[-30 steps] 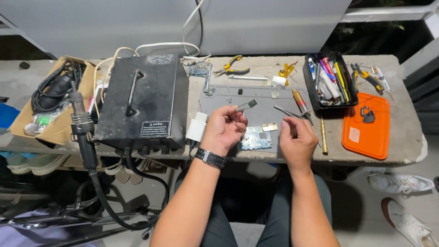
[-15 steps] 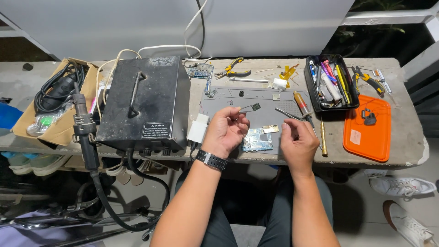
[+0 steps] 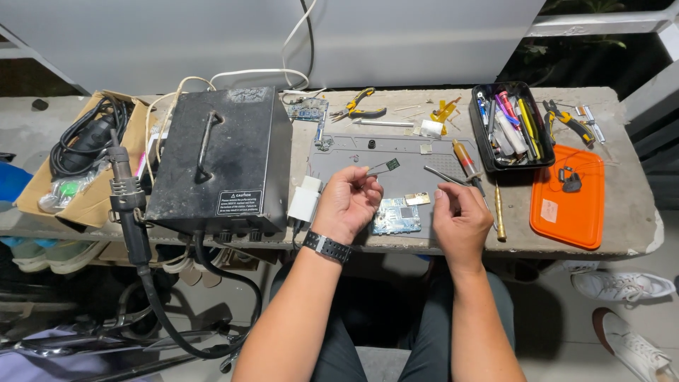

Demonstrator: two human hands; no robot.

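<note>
My left hand (image 3: 349, 203), with a black watch on the wrist, pinches a small narrow strip with a dark chip (image 3: 385, 168) and holds it just above the grey work mat (image 3: 396, 145). A blue circuit board (image 3: 396, 216) lies on the mat's front edge between my hands, with a small gold piece (image 3: 417, 199) beside it. My right hand (image 3: 461, 218) hovers to the right of the board with its fingertips curled together. Nothing shows between them. Thin tweezers (image 3: 440, 174) lie on the mat just beyond that hand.
A black metal box with a handle (image 3: 219, 159) stands at left, a hot-air wand (image 3: 127, 205) hanging beside it. A cardboard box of cables (image 3: 78, 201) is far left. A black tool tray (image 3: 511, 127), an orange pad (image 3: 566, 201), yellow-handled pliers (image 3: 364, 106) and a white adapter (image 3: 304, 201) share the concrete bench.
Both hands stay almost in place. The strip in my left hand has dipped slightly towards the mat.
</note>
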